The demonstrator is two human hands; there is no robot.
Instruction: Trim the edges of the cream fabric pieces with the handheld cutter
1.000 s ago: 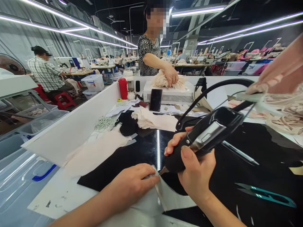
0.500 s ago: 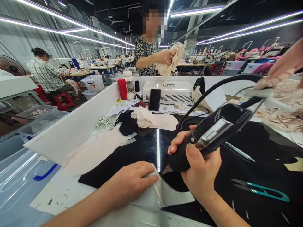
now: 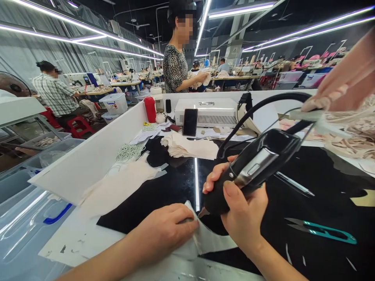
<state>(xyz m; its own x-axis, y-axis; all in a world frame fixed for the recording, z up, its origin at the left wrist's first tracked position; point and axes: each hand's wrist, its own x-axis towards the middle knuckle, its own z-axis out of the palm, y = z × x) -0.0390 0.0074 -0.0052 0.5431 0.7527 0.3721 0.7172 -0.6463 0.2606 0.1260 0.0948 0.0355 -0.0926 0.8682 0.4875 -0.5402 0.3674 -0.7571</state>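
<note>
Gripping a black cutter (image 3: 252, 171), the right hand (image 3: 244, 218) works while the left hand (image 3: 164, 232) pins fabric (image 3: 211, 240) flat.

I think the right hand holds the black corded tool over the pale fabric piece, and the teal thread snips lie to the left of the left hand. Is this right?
Not quite. The head view shows the teal thread snips lying right of the right hand, not left of the left hand. The black corded tool and pale fabric piece are as you say.

Bare black surface (image 3: 316, 183) lies open to the right, broken only by the teal snips (image 3: 325, 231). Ahead, a stack of pale fabric (image 3: 190, 147) and a phone (image 3: 190, 121) stand in the way; a white divider (image 3: 96, 156) walls the left.
</note>
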